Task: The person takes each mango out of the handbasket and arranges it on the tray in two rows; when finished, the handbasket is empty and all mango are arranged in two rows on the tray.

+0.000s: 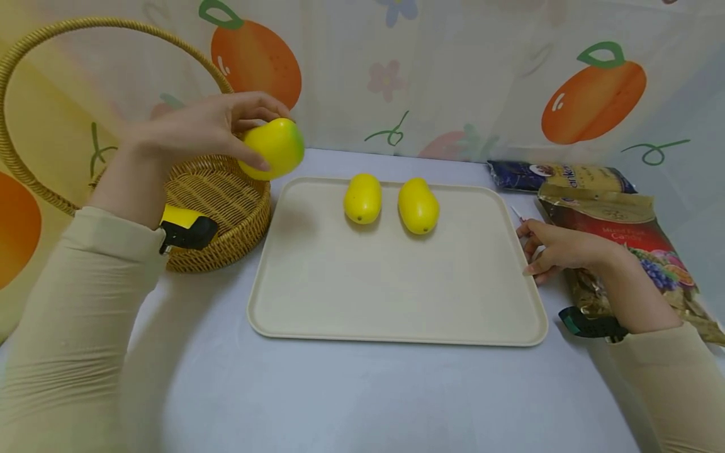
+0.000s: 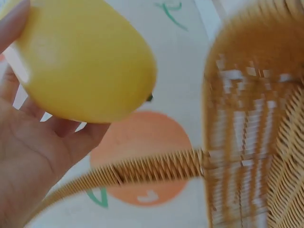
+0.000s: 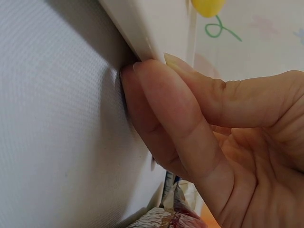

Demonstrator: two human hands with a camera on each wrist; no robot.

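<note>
My left hand (image 1: pixel 206 123) grips a yellow mango (image 1: pixel 279 148) with a greenish end, held up over the right rim of the wicker basket (image 1: pixel 240 245). In the left wrist view, the fingers and thumb wrap round this mango (image 2: pixel 90 61), with the basket's handle (image 2: pixel 156 168) behind and below it. Two more yellow mangoes, one (image 1: pixel 362 199) left of the other (image 1: pixel 418 206), lie near the far edge of the cream tray (image 1: pixel 396 283). At the tray's right edge, my right hand (image 1: pixel 566 251) pinches the rim (image 3: pixel 137 33) between thumb and fingertips.
Right of the tray lies a red and gold candy bag (image 1: pixel 612 220), with a dark blue and gold packet (image 1: pixel 561 176) behind it. A fruit-print curtain (image 1: pixel 453 75) hangs behind the white-covered table (image 1: pixel 362 396). The tall basket handle (image 1: pixel 113 24) arches at the left.
</note>
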